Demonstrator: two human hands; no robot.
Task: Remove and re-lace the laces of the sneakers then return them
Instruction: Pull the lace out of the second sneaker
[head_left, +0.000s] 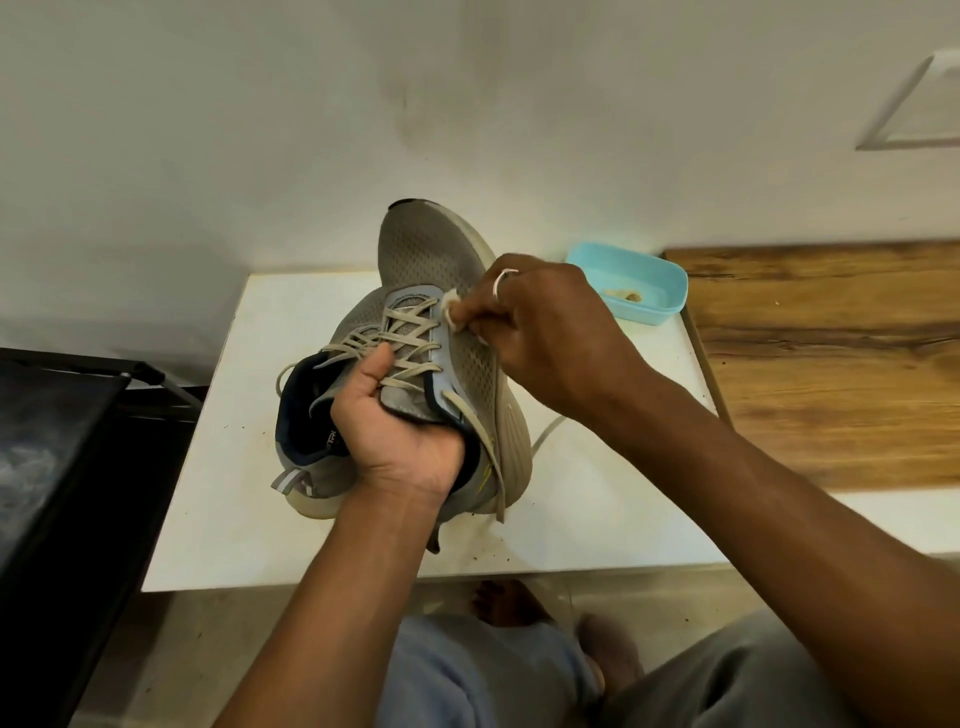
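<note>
Two grey mesh sneakers stand together on a small white table (218, 519). The near sneaker (363, 332) has beige laces (410, 338) crossing its eyelets. My left hand (400, 431) grips its tongue and collar, thumb up against the laces. My right hand (540, 322), with a ring on one finger, pinches a bit of lace at the top right eyelet row. A loose lace end (475, 421) hangs down the side. The second sneaker (436, 249) lies on its side behind the first, toe pointing away, mostly hidden by it.
A light blue plastic tub (660, 280) sits at the table's far right corner. A wooden surface (831, 364) adjoins on the right. A black rack or stand (67, 441) is at the left. White wall behind. My knees and bare feet show below the table edge.
</note>
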